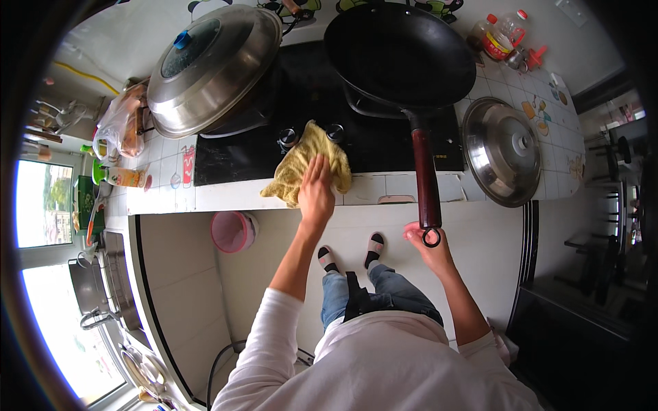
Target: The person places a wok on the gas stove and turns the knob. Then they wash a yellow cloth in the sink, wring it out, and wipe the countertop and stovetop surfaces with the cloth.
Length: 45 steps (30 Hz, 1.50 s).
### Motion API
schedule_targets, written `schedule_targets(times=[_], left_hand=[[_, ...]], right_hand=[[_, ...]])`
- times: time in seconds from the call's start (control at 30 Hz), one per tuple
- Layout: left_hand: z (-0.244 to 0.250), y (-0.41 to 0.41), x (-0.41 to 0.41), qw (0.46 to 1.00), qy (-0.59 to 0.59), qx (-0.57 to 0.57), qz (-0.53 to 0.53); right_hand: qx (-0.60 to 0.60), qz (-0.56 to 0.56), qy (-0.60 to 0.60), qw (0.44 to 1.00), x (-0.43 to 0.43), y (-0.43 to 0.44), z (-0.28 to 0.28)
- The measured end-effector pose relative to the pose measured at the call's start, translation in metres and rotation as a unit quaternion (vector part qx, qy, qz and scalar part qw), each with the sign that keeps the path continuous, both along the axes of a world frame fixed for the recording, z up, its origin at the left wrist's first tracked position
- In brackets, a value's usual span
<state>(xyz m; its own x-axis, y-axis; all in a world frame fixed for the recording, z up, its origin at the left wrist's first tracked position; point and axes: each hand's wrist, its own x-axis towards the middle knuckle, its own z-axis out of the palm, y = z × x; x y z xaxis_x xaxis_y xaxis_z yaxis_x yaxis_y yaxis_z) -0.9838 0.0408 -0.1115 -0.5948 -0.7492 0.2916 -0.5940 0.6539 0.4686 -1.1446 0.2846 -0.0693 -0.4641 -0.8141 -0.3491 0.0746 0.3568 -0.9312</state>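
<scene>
My left hand (316,192) lies flat, fingers together, on a yellow terry cloth (308,159) bunched over the front edge of a black glass gas cooktop (231,162). The cloth sits between two control knobs, the left knob (288,137) and the right knob (334,133). My right hand (434,251) hangs by the counter front, below the end of a wok's red-brown handle (426,180). Its fingers are loosely bent, partly hidden behind the handle, and no grip on it shows. The black wok (398,56) rests on the right burner.
A large steel domed lid (221,77) covers a pan on the left burner. Another steel lid (501,154) lies on the tiled counter at right. Sauce bottles (496,43) stand behind it. A plastic bag (121,123) sits at left. A pink bin (231,234) stands on the floor.
</scene>
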Motion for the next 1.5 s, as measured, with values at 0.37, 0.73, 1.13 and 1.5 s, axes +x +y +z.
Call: schedule_targets(times=[0.37,0.73,1.13,1.5], left_hand=[[-0.022,-0.014,-0.017,0.992,-0.032,-0.072,0.098],[-0.019,0.087,-0.110,0.998,0.041,-0.006,-0.056],[-0.020,0.014,-0.032,0.993,0.003,-0.074,0.097],[-0.007,0.038,-0.098,0.962,0.087,0.123,-0.228]], right_hand=[[-0.021,0.053,-0.087,0.995,0.009,0.016,-0.008],[0.015,0.087,0.006,0.996,-0.017,0.008,-0.016],[-0.004,0.047,-0.037,0.998,-0.005,0.016,-0.008],[0.057,-0.039,0.156,0.985,-0.008,-0.013,0.000]])
